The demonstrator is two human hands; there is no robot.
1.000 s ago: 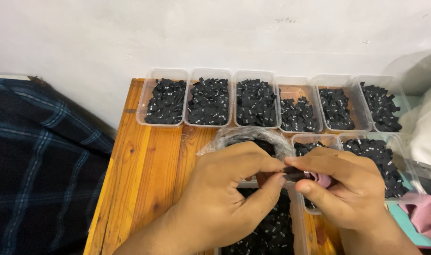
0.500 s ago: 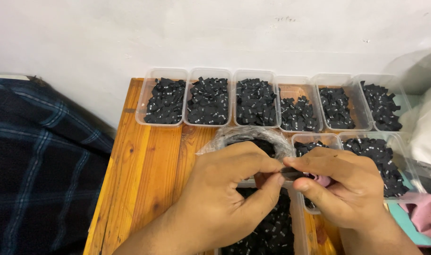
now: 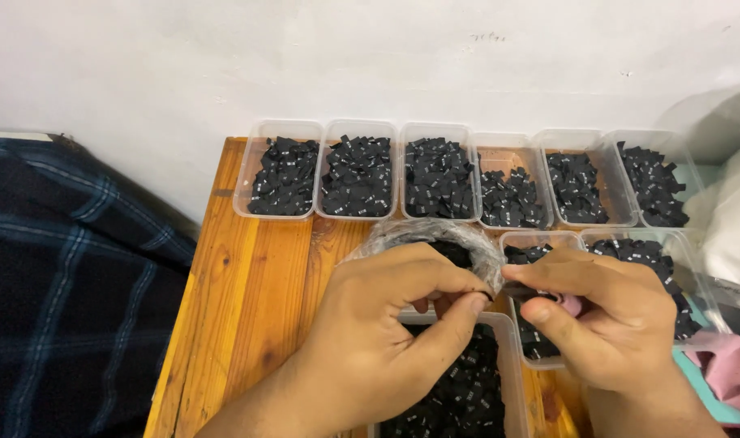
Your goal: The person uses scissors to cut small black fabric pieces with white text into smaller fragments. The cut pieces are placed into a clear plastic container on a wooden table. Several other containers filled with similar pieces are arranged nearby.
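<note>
Head view looks down on two hands meeting over a wooden tabletop (image 3: 256,308). Between them sits a small black tag (image 3: 499,290), a tiny flat dark piece of which only a sliver shows, the rest being hidden by the fingers. The left hand (image 3: 378,332) pinches it between thumb and forefinger at the tips, and the right hand (image 3: 605,324) pinches it from the other side, so both sets of fingers are clenched on the same piece, touching one another. The tag is held in the air just above a clear plastic tub (image 3: 508,381) heaped with the same black tags, which stands at the near edge under the hands. A crumpled clear plastic bag (image 3: 422,235) lies just behind the left hand. Further back, along the white wall, runs a row of clear tubs (image 3: 435,174), each filled with black tags. A dark checked cloth (image 3: 70,284) lies left of the tabletop, and pink fabric (image 3: 731,365) shows at the right edge
</note>
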